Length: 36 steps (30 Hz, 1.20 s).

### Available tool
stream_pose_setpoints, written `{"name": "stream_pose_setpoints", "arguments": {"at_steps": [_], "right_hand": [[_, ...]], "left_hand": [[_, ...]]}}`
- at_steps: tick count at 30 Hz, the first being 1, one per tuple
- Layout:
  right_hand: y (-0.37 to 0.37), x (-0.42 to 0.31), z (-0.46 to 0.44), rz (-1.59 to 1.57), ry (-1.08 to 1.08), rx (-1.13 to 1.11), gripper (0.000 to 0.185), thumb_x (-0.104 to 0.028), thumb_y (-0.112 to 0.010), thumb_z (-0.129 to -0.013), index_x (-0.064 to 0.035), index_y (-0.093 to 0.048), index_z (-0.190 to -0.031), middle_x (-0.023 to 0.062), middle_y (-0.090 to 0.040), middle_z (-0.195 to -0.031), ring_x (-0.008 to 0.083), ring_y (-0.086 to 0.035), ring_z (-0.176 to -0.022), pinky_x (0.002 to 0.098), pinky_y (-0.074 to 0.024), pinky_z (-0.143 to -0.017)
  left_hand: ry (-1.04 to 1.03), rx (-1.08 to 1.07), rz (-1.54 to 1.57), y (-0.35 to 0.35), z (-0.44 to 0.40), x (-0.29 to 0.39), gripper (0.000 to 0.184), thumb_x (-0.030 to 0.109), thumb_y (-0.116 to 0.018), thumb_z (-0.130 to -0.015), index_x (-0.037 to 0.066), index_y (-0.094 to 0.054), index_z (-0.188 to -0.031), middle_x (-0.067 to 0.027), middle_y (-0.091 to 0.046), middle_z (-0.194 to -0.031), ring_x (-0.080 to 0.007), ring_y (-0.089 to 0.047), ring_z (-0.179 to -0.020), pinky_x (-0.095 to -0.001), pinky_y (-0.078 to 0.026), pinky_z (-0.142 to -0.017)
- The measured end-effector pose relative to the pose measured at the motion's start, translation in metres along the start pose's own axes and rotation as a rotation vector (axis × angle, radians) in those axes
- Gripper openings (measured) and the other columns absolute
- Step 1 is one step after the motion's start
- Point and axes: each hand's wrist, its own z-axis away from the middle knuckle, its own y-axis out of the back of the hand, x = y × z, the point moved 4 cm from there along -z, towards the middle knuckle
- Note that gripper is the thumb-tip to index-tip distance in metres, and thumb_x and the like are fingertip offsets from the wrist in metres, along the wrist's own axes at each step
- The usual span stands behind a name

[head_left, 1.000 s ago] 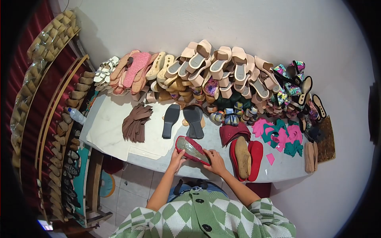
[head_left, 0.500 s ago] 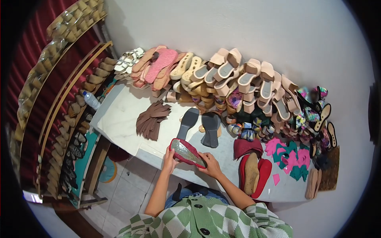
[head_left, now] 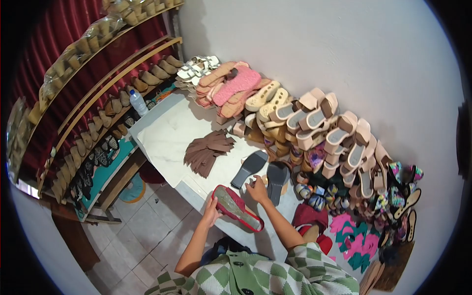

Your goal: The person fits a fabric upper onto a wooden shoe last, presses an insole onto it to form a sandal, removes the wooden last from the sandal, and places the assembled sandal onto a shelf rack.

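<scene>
Left hand (head_left: pixel 211 215) partly behind red shoe (head_left: pixel 238 207)

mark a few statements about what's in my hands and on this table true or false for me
1. The left hand holds the red shoe piece. True.
2. The right hand grips the red shoe piece too. False: it is away from that piece, beside the black soles.
3. The brown strips lie bunched on the white sheet. True.
4. The pink and green pieces lie left of the brown strips. False: they lie to the right, near the wooden board.
</scene>
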Motion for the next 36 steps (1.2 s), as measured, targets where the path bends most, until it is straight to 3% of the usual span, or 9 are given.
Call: {"name": "stream_pose_setpoints", "arguments": {"at_steps": [3,8,11,18,22,25,28,31,36], "right_hand": [[-0.016,-0.012,-0.025,0.031,-0.167,0.175,0.061,-0.037,-0.07,-0.068,0.0035,-0.045,-0.106,0.0214,-0.055,-0.09,0.031,-0.057,-0.083,0.0375,-0.0447,-0.074],[-0.033,-0.034,-0.035,0.038,-0.517,0.17,0.079,-0.036,-0.079,-0.054,-0.0052,-0.03,-0.109,0.02,-0.039,-0.107,0.0373,-0.047,-0.1,0.0459,-0.0431,-0.079],[-0.036,-0.036,-0.033,0.068,-0.528,0.198,0.078,-0.03,-0.08,-0.054,-0.0047,-0.031,-0.109,0.0196,-0.039,-0.107,0.0363,-0.047,-0.098,0.0424,-0.0425,-0.081],[-0.028,0.019,-0.018,-0.041,-0.198,0.314,0.057,-0.01,-0.081,-0.053,-0.0011,-0.046,-0.097,0.0154,-0.049,-0.098,0.029,-0.05,-0.094,0.0362,-0.0413,-0.084],[-0.013,0.026,-0.012,-0.074,-0.158,0.305,0.052,-0.008,-0.08,-0.054,-0.001,-0.053,-0.098,0.0156,-0.057,-0.092,0.0274,-0.057,-0.085,0.0354,-0.0461,-0.075],[-0.01,0.034,-0.016,-0.206,-0.272,0.256,0.053,-0.01,-0.08,-0.056,-0.0019,-0.053,-0.1,0.0161,-0.058,-0.092,0.0266,-0.058,-0.083,0.0348,-0.0469,-0.074],[-0.005,0.023,-0.015,-0.154,-0.249,0.2,0.05,-0.011,-0.078,-0.058,-0.0001,-0.053,-0.1,0.0159,-0.057,-0.094,0.0273,-0.057,-0.087,0.0362,-0.0461,-0.077],[0.001,-0.002,-0.004,0.105,-0.198,0.306,0.052,-0.011,-0.076,-0.058,0.0022,-0.052,-0.102,0.0169,-0.055,-0.098,0.0302,-0.054,-0.094,0.0382,-0.0443,-0.081],[0.004,-0.016,-0.002,0.21,-0.224,0.209,0.062,-0.019,-0.075,-0.057,0.004,-0.047,-0.107,0.0203,-0.052,-0.102,0.0332,-0.051,-0.099,0.0395,-0.0419,-0.086]], "left_hand": [[0.008,0.009,0.018,-0.011,0.008,0.007,0.055,0.04,-0.039,-0.093,0.018,-0.019,-0.139,-0.0051,-0.023,-0.142,-0.0258,-0.026,-0.129,-0.0611,-0.028,-0.095],[0.044,0.066,0.027,-0.008,0.008,0.002,0.055,0.042,-0.039,-0.093,0.017,-0.02,-0.138,-0.0057,-0.026,-0.141,-0.0244,-0.028,-0.128,-0.0601,-0.028,-0.095],[0.026,0.063,0.07,-0.013,0.015,0.005,0.056,0.044,-0.039,-0.092,0.017,-0.021,-0.138,-0.006,-0.026,-0.141,-0.0249,-0.029,-0.128,-0.0591,-0.029,-0.095],[0.054,-0.032,0.066,-0.005,0.005,-0.002,0.058,0.046,-0.038,-0.092,0.016,-0.021,-0.138,-0.0068,-0.027,-0.14,-0.0254,-0.03,-0.127,-0.0577,-0.03,-0.095],[0.077,-0.05,0.04,-0.007,0.0,0.0,0.057,0.047,-0.039,-0.091,0.016,-0.023,-0.136,-0.0072,-0.029,-0.139,-0.0258,-0.031,-0.126,-0.0573,-0.032,-0.095],[0.081,-0.065,0.041,-0.008,-0.002,0.0,0.056,0.045,-0.039,-0.091,0.015,-0.023,-0.136,-0.0077,-0.03,-0.137,-0.0257,-0.032,-0.126,-0.0573,-0.033,-0.094],[0.075,-0.076,0.045,-0.011,-0.002,0.003,0.056,0.044,-0.04,-0.091,0.015,-0.023,-0.136,-0.0084,-0.031,-0.137,-0.0254,-0.032,-0.126,-0.0577,-0.033,-0.094],[0.076,-0.076,0.042,-0.006,-0.004,0.0,0.055,0.044,-0.041,-0.092,0.015,-0.024,-0.135,-0.0089,-0.032,-0.136,-0.0253,-0.032,-0.125,-0.0584,-0.033,-0.094],[0.091,-0.087,0.056,-0.006,-0.002,0.001,0.052,0.041,-0.041,-0.092,0.014,-0.026,-0.134,-0.0091,-0.032,-0.136,-0.0253,-0.032,-0.126,-0.0592,-0.032,-0.094]]}}
